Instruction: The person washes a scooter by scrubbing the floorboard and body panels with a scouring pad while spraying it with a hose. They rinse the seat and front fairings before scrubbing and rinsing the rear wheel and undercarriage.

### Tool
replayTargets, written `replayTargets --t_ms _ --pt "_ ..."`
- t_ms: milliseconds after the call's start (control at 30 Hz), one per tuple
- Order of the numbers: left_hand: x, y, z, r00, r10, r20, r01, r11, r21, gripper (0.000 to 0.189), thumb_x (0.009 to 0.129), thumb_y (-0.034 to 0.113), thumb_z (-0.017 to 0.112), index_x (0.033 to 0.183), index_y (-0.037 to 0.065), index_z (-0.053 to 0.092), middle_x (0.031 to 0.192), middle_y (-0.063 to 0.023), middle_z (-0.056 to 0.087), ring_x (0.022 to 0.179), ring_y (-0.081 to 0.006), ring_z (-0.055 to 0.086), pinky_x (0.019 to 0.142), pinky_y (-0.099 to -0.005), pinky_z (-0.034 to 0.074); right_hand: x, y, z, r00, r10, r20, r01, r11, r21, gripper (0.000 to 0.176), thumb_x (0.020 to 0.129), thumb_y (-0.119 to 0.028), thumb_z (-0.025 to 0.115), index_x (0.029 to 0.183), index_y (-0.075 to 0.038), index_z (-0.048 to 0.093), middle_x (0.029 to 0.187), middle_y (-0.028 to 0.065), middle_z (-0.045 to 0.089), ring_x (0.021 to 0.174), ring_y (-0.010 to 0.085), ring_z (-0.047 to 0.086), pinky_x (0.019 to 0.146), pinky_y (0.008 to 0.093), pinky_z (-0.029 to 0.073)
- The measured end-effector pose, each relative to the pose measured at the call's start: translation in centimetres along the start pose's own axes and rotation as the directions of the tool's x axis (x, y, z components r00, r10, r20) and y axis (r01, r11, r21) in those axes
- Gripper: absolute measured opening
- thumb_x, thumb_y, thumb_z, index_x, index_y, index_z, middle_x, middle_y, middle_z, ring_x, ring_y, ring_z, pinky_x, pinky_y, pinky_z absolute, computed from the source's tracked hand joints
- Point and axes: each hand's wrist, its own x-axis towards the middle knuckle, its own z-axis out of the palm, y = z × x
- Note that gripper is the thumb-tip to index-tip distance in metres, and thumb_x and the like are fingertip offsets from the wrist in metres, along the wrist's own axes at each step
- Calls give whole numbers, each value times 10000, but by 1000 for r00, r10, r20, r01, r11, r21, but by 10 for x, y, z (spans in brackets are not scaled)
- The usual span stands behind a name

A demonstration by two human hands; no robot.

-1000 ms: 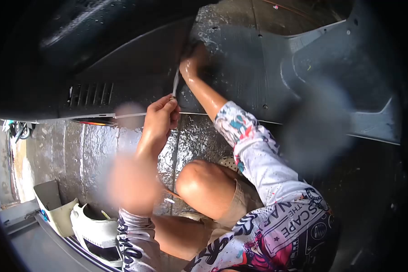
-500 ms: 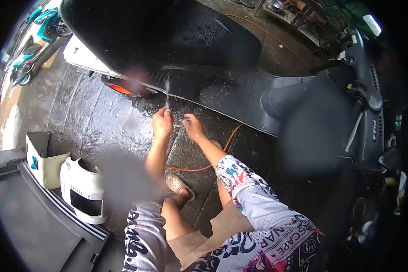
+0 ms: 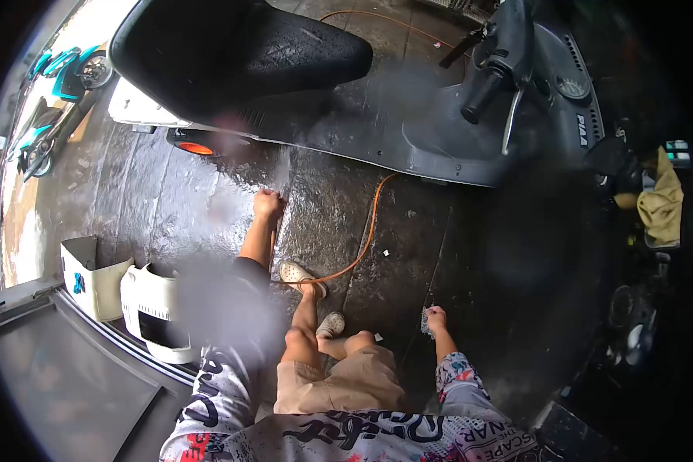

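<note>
At the far left a teal motorbike (image 3: 61, 73) stands on the wet concrete floor (image 3: 169, 208). Nearer the person, 2 white plastic panels (image 3: 155, 308) sit side by side at the edge of a grey mat (image 3: 77, 385). The left hand (image 3: 268, 205) is stretched out ahead, closed in a fist around a thin wand (image 3: 274, 231) that runs back along the forearm. A pale spray of water (image 3: 282, 165) rises above it toward the lower skirt of the black scooter (image 3: 408, 131), right of the orange reflector (image 3: 196, 148). An orange hose (image 3: 366, 239) curves over the floor from the scooter to the 2 sandalled feet (image 3: 300, 275). The right hand (image 3: 436, 317) hangs low beside the knee, well apart from the scooter, its fingers curled around a small pale wad (image 3: 426, 325); whether it is a sponge or a rag cannot be told. At the far right a yellow cloth (image 3: 661, 204) lies in shadow.
</note>
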Motion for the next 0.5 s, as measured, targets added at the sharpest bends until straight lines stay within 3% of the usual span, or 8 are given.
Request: replayTargets --t_ms 100,200,233,300,333,367,433,500 --pt "-26 36 6 994 22 -104 -19 1000 24 68 907 104 493 931 40 484 690 -154 624 373 -114 427 298 -256 309 -34 54 26 997 -51 63 44 993 113 169 820 -179 658 925 -46 662 867 128 671 825 227 642 764 338 494" --pt "-17 30 -3 990 129 -46 -113 959 260 190 794 145 677 905 14 596 717 -128 649 517 -172 589 439 -315 446 -91 78 34 990 -78 118 54 979 196 191 824 -178 655 950 -34 656 887 125 670 839 209 634 778 324 489" --pt "18 11 -10 985 158 -72 -105 872 478 205 763 135 710 896 14 612 718 -118 649 562 -178 608 497 -327 477 -106 77 32 987 -105 124 69 961 269 205 822 -178 656 962 -27 651 887 123 671 838 206 634 775 324 489" --pt "46 -9 -6 965 264 -4 -230 849 476 164 868 92 533 707 60 521 628 -115 592 363 -121 410 297 -262 285 -133 76 29 985 -142 102 98 932 349 206 830 -165 650 984 -28 648 862 83 664 798 166 608 740 304 483" --pt "-15 18 26 970 208 -126 -150 920 363 145 853 80 549 710 73 524 622 -117 591 367 -125 425 297 -270 294 -147 81 28 986 -116 122 62 924 377 205 830 -160 648 986 -27 647 859 83 662 797 165 609 738 304 483" --pt "-31 25 35 960 281 8 -228 761 607 48 839 73 570 841 72 521 644 -134 605 374 -142 451 297 -282 319 -162 91 30 986 -86 146 21 915 403 203 830 -155 646 988 -27 645 855 82 661 797 164 610 735 304 484" --pt "6 9 47 988 147 48 -152 882 446 49 839 74 579 860 67 535 671 -125 621 395 -151 492 318 -293 362 -182 126 47 992 -48 114 -3 913 407 194 831 -153 645 979 -28 641 843 77 656 788 162 606 726 303 482" --pt "16 3 67 979 203 13 -186 866 464 75 851 109 584 780 84 587 672 -66 621 429 -142 529 346 -289 395 -204 163 72 997 15 75 -44 911 409 185 833 -151 645 971 -28 637 831 71 651 779 160 603 716 302 481"
